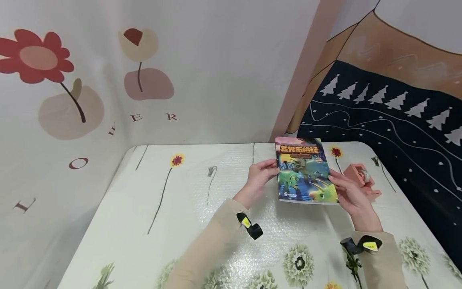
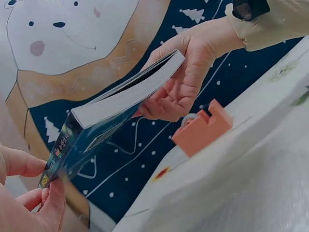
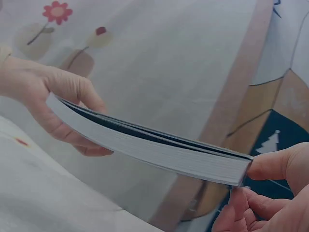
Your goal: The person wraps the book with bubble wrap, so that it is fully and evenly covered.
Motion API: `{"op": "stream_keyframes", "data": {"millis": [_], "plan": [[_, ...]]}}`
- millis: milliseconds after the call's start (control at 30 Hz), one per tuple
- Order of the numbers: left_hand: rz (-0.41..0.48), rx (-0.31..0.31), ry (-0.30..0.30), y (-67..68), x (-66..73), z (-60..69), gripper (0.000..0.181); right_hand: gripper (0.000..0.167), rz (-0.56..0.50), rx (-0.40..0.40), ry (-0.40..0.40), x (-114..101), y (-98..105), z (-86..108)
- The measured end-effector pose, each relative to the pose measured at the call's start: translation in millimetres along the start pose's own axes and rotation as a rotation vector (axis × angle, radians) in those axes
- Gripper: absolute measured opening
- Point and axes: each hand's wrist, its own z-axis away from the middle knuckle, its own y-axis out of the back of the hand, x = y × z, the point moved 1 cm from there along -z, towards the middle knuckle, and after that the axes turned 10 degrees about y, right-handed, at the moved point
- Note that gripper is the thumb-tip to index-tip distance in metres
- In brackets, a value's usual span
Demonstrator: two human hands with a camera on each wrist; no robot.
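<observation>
Book (image 1: 304, 170) hangs above the counter (image 1: 126, 224) because fingers (image 1: 268, 163) of the left hand (image 1: 255, 181) and right hand (image 1: 353, 198) pinch its 2 opposite sides, probably to steady it; a pink tape dispenser (image 1: 353, 171) sits nearby.

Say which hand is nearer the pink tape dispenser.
The right hand: it grips the right edge of the book, close to the dispenser. The left hand is farther, on the book's opposite edge.
</observation>
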Motion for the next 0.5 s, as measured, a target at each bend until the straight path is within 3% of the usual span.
{"op": "stream_keyframes", "data": {"millis": [200,500], "plan": [[-0.007,0.011,-0.006,26.6,4.2,2.5,0.038,0.022,0.07,-0.051,-0.003,13,-17,-9.5],[0.0,0.044,-0.022,67.2,14.1,12.4,0.038,0.023,0.149,-0.052,-0.007,34,-46,-21.5]]}}
